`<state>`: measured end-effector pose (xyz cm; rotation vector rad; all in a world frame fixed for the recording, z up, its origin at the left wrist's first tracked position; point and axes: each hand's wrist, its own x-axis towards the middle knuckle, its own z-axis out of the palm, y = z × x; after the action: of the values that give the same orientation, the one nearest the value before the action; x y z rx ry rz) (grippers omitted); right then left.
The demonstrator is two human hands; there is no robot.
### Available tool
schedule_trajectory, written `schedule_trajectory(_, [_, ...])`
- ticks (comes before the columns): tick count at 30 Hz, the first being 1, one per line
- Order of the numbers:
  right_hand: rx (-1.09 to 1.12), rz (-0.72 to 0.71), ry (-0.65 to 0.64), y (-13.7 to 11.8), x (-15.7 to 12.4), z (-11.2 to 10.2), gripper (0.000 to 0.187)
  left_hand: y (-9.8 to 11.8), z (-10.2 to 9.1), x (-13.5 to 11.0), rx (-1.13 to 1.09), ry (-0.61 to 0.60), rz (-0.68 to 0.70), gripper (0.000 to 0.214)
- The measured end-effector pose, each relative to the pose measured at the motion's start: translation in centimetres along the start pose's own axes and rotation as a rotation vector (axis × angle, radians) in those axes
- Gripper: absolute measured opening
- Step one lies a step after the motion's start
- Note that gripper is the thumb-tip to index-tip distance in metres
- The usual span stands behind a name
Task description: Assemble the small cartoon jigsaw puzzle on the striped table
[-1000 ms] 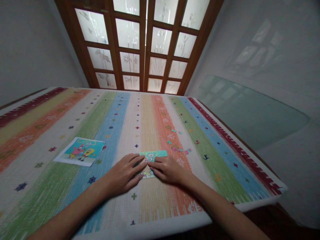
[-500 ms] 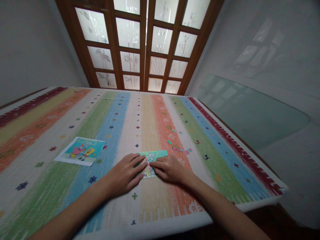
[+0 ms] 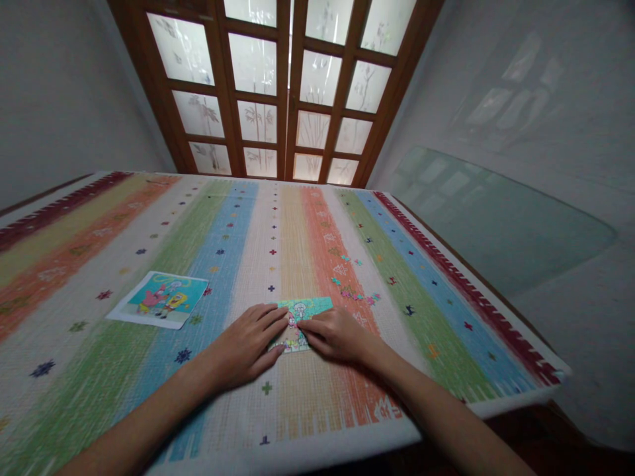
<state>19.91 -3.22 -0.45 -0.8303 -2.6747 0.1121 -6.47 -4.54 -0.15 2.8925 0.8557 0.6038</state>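
Observation:
A small jigsaw puzzle with a cartoon picture lies flat near the front of the table, mostly turquoise along its far edge. My left hand lies over its left side, palm down, fingers stretched and thumb apart. From the right, my right hand rests on the puzzle with its fingers bent and pressed together, the tips at the middle of the picture. Whatever those fingertips may hold is hidden. Both hands cover parts of the puzzle. Several loose puzzle pieces, turquoise and pink, are scattered beyond my right hand.
A printed cartoon picture on white-edged paper lies to the left. A striped, patterned cloth covers the table. Behind it stand wooden doors with frosted panes. A pale green glass-like panel is at the right wall.
My left hand's fingers have drawn back slightly to the left, so a little more of the puzzle's middle shows. My right hand has stayed in place.

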Motion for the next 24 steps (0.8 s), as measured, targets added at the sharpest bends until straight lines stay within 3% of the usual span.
schedule_trajectory(13, [0.057,0.042,-0.001,0.1,0.11,-0.17,0.019,-0.07,-0.13,-0.01,0.037,-0.024,0.027,0.038])
schedule_trajectory(24, [-0.001,0.259,-0.09,-0.15,0.25,-0.93,0.022,0.02,-0.33,0.2,0.038,-0.045,0.049,0.034])
